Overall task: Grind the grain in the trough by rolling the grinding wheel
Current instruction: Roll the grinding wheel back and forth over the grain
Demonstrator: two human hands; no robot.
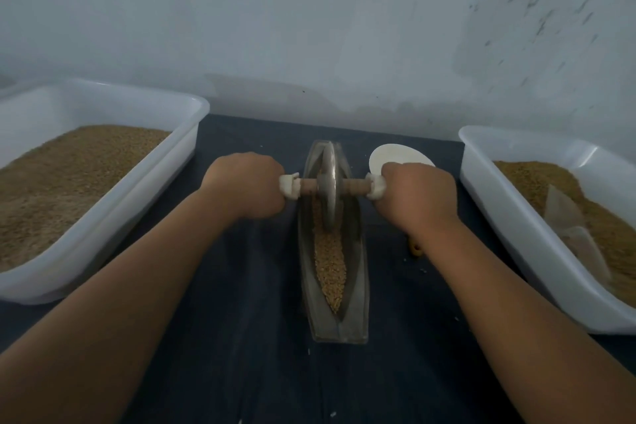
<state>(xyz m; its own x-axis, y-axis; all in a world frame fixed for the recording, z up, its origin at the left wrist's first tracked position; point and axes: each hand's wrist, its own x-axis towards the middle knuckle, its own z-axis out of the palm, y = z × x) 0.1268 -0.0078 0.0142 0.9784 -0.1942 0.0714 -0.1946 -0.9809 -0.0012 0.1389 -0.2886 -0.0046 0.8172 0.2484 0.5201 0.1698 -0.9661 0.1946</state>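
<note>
A narrow boat-shaped metal trough lies lengthwise on the dark cloth, pointing away from me. Golden grain fills its groove in the near half. A grey metal grinding wheel stands upright in the far half of the trough, on a wooden axle wrapped in white at both ends. My left hand grips the left end of the axle and my right hand grips the right end, both fists knuckles up. The far tip of the trough is partly hidden behind the wheel.
A white plastic tub of brown grain stands at the left, another white tub with grain and a clear scoop at the right. A small white dish lies behind my right hand. The grey wall rises close behind.
</note>
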